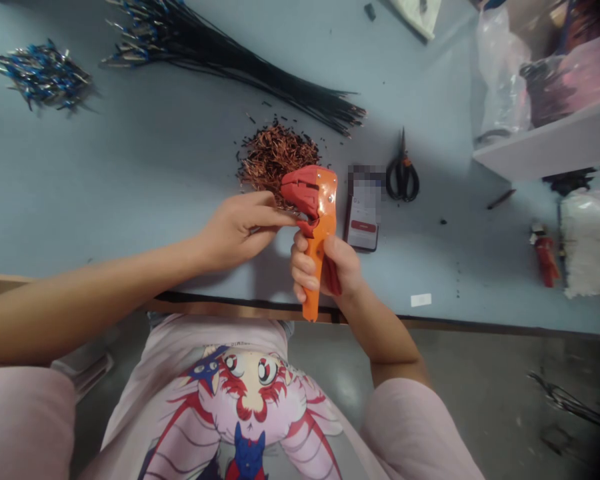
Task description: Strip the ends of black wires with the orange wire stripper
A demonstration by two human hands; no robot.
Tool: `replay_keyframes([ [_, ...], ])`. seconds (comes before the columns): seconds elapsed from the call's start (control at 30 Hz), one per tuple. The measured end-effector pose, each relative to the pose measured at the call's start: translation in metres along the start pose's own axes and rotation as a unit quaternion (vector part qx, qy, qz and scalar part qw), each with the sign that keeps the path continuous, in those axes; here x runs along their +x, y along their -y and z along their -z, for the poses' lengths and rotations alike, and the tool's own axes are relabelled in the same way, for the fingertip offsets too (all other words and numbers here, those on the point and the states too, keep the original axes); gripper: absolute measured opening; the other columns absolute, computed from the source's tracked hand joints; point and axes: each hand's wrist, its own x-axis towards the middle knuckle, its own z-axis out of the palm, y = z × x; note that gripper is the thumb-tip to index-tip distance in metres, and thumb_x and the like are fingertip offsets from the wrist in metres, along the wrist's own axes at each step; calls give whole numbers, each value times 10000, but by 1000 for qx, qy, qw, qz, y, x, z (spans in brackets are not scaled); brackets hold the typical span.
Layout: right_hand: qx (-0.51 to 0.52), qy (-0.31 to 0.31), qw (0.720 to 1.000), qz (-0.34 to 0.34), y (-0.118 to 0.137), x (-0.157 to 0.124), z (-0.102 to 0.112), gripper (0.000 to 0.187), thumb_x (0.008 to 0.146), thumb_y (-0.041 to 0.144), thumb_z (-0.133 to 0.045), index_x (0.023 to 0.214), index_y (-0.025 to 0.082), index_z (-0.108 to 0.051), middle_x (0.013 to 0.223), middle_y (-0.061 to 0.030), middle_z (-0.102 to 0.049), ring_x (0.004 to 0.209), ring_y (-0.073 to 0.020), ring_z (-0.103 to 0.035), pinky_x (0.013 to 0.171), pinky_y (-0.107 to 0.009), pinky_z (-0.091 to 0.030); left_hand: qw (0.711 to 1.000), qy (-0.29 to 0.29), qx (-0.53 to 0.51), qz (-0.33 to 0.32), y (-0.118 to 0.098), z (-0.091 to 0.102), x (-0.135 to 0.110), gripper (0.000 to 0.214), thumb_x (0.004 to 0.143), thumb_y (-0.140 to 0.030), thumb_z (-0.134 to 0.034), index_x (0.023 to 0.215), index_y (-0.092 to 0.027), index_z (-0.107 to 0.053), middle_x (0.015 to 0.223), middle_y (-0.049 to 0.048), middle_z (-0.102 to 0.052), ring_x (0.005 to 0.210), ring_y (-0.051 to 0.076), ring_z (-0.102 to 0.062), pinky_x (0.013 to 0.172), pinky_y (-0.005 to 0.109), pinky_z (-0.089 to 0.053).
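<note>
On the counter lie one long black wire bundle, one shorter blue-tipped wire bundle and one heap of copper clippings. The right hand has its grip closed around one orange wire stripper, held over the heap's edge; the left hand pinches shut at the stripper's red jaws, what it holds too small to tell.

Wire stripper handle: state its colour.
The wire stripper handle is bright orange, seen best in the head view.
</note>
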Motion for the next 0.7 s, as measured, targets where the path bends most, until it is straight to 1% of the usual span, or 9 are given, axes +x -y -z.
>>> replay_keyframes([
  [0.17,1,0,1000,-2,1,0,-1,292,928,436,-670,1009,165,-598,759,36,-601,562,-76,-576,573,-287,-640,1000,-4,-3,2,0,-1,0,302,907,-137,-519,1021,-233,-782,863,40,-692,766,136,-673,706,243,-502],
  [0.3,1,-6,1000,1,2,0,-1,309,915,446,-682,1010,166,-594,754,39,-600,550,-76,-565,563,-290,-638,1000,-16,-2,-1,-1,-3,0,279,909,-147,-533,1001,-239,-780,801,20,-664,706,123,-636,665,231,-478],
  [0.4,3,-8,1000,-3,2,1,0,313,902,441,-698,993,162,-587,753,37,-601,545,-78,-566,568,-304,-641,1000,-14,-12,2,0,-4,-1,201,920,-196,-591,981,-245,-776,756,10,-663,658,120,-616,623,230,-458],
  [0.5,7,-9,1000,-8,1,1,0,314,892,431,-712,985,157,-590,751,33,-608,547,-84,-577,571,-313,-645,999,-8,-36,22,-1,-4,0,139,922,-258,-633,938,-244,-770,802,23,-705,696,134,-647,640,244,-478],
  [0.6,11,-5,1000,-13,0,2,0,317,897,434,-704,1009,155,-603,768,25,-633,574,-93,-604,593,-320,-651,998,-28,-49,38,-5,-3,2,143,909,-224,-605,890,-220,-747,879,34,-727,756,144,-661,693,261,-508],
  [0.7,12,-4,1000,-15,0,2,0,315,896,434,-703,1018,157,-615,781,23,-652,594,-99,-621,612,-329,-655,996,-26,-57,62,-10,-2,4,153,889,-169,-569,872,-206,-717,844,20,-715,701,125,-622,652,247,-492],
])
